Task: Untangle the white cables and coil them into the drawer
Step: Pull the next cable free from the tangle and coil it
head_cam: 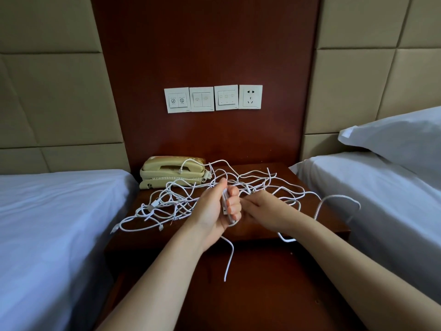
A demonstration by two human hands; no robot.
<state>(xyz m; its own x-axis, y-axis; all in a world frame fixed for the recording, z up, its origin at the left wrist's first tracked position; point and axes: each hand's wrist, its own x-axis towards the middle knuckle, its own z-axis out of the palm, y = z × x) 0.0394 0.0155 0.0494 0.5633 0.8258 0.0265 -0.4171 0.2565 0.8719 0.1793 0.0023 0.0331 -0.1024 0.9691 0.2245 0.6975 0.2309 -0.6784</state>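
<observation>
A bed (47,223) flanks the bench (152,235) at 9 o'clock. A beige telephone (171,172) sits at the bench's 11 o'clock corner, with one plug end draped over it. The white cables (167,204) sprawl tangled across the benchtop. The left hand (214,206), fingers curled, grips a bundle of strands and a plug, a loose end dangling toward 6 o'clock. Touching it at 3 o'clock, the right hand (265,209) pinches a strand that loops toward the second bed (370,199).
</observation>
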